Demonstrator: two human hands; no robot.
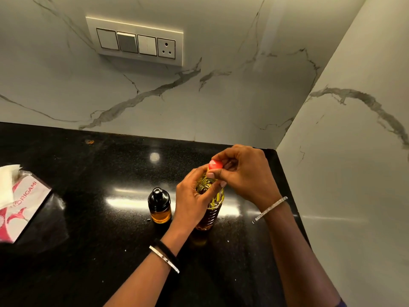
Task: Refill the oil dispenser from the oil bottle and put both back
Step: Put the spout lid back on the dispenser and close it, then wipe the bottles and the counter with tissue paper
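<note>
A clear plastic oil bottle (212, 207) with golden oil stands upright on the black counter (93, 173) near the right corner. My left hand (192, 198) grips its upper body. My right hand (244, 173) pinches the red cap (215, 164) on the bottle's top. Just left of the bottle stands the small oil dispenser (159, 206), a glass jar with a black lid, holding amber oil in its lower part. Neither hand touches the dispenser.
A tissue pack (18, 202) with red print lies at the counter's left edge. Marble walls meet in a corner behind and to the right of the bottle. A switch panel (136, 42) is on the back wall.
</note>
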